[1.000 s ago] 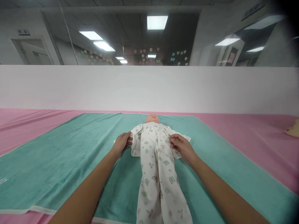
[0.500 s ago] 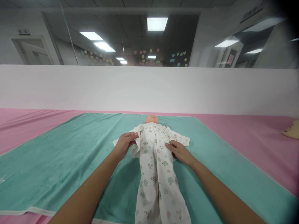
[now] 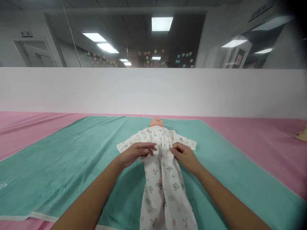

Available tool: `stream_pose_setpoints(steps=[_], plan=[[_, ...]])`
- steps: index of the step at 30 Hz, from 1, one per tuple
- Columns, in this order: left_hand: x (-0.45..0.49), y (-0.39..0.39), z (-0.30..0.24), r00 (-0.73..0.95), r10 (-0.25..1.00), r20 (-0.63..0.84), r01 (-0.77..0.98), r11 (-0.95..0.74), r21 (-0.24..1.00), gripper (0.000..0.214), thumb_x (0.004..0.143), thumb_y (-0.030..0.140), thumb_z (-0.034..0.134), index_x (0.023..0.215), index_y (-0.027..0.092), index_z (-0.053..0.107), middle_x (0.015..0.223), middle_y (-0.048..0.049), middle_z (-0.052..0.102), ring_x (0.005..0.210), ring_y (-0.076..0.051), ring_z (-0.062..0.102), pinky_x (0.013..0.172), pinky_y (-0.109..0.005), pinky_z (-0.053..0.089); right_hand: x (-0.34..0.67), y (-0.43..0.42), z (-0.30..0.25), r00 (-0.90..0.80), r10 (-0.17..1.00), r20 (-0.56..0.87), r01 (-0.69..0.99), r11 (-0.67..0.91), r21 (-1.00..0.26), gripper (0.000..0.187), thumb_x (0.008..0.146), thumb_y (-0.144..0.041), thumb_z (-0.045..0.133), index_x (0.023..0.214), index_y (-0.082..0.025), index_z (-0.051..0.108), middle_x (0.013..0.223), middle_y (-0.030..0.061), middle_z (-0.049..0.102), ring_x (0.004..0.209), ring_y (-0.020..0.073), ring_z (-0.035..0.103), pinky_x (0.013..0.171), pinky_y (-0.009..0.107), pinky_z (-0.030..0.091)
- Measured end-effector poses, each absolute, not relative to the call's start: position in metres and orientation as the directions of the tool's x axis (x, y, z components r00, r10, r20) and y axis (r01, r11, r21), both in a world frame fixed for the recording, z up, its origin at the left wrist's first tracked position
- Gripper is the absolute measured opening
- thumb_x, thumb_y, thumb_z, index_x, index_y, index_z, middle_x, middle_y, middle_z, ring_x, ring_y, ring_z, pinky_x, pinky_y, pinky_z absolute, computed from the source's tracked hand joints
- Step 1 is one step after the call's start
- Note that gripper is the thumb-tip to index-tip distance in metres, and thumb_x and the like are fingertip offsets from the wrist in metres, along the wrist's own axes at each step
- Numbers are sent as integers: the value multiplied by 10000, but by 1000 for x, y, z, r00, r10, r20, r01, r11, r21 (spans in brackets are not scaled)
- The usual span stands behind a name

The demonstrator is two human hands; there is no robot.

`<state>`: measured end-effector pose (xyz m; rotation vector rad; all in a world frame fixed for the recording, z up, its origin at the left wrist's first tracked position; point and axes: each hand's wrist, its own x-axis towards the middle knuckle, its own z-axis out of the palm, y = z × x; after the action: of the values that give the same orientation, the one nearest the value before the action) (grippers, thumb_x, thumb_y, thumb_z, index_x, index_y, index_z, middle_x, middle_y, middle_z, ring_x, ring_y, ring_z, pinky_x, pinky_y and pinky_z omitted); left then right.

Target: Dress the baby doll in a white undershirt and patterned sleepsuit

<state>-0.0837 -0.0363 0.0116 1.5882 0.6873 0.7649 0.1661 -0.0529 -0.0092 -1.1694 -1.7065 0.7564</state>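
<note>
A baby doll (image 3: pixel 156 122) lies on its back, its head at the far end. It wears a white patterned romper (image 3: pixel 153 188) with both sleeves spread out sideways. My left hand (image 3: pixel 137 152) is over the doll's chest, thumb and fingers closed on a white-edged front flap of the romper that curls beneath the fingertips. At the other side of the chest, my right hand (image 3: pixel 184 155) pinches the romper's cloth between thumb and curled fingers. The doll's own hands cannot be seen, and the romper's lower end runs out of the picture.
Under the doll is a teal towel (image 3: pixel 72 159) with a white border, laid over a pink sheet (image 3: pixel 259 140). A white wall panel (image 3: pixel 120 91) stands behind, with dark glass above it. A beige object (image 3: pixel 301 133) shows at the right edge.
My left hand has moved right with the romper's flap, from the side toward the middle of the chest. The left sleeve now shows more fully. My right hand has hardly moved.
</note>
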Motion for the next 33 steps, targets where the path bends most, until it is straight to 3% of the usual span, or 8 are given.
stream_pose_setpoints(steps=[4,8,12,15,20,24,27,33], plan=[[-76,-44,21,633,768,93,118,-214,970,332,789,350,548,1088,237,638,1105,-78,602,938,-221,549,671,-273,406,153,-61,-7,-317,846,429,471,533,-703,255,843,-376,471,669,-212,559,680,6,533,705,151,468,669,289,377],[-64,-51,24,713,684,156,184,-397,899,234,811,315,507,944,236,682,1049,-41,631,950,-206,552,752,-287,423,149,-65,-7,-398,808,435,491,588,-643,239,858,-327,454,686,-223,584,686,10,561,729,159,493,689,303,390],[-49,-56,11,681,678,276,402,-661,634,237,824,300,472,734,228,679,745,-6,649,729,-156,554,641,-259,399,148,-68,-8,-380,837,393,501,544,-673,237,856,-308,453,676,-219,578,689,0,565,693,146,496,660,289,390],[-41,-58,-2,655,644,396,470,-757,455,212,816,248,467,761,240,672,786,-1,659,776,-160,560,665,-263,399,147,-67,-9,-354,865,355,490,495,-717,234,849,-311,458,679,-210,582,698,-3,567,678,140,494,649,278,386],[-37,-57,-11,540,683,491,558,-728,399,192,766,186,501,924,241,595,1018,-21,579,796,-144,548,599,-254,390,149,-61,-15,-132,916,378,364,400,-841,252,842,-378,459,699,-193,552,679,-2,540,647,133,466,605,256,369],[-34,-56,-12,364,764,532,701,-601,383,74,750,197,546,819,211,522,907,-27,542,792,-167,500,614,-284,368,153,-55,-21,74,912,403,368,351,-861,270,833,-432,466,732,-194,546,669,-3,521,623,131,445,583,254,350],[-32,-56,-13,344,770,538,725,-582,369,73,804,212,514,735,200,495,803,-19,545,783,-175,476,663,-314,354,153,-51,-25,67,909,411,417,349,-839,259,833,-429,469,739,-199,542,670,-7,514,627,133,442,590,256,349],[-30,-67,-15,408,672,618,626,-698,347,126,885,251,431,816,203,525,767,-19,563,710,-151,489,661,-308,349,151,-48,-25,-42,885,463,524,414,-744,222,846,-396,455,769,-208,545,709,3,526,650,144,450,605,271,351]])
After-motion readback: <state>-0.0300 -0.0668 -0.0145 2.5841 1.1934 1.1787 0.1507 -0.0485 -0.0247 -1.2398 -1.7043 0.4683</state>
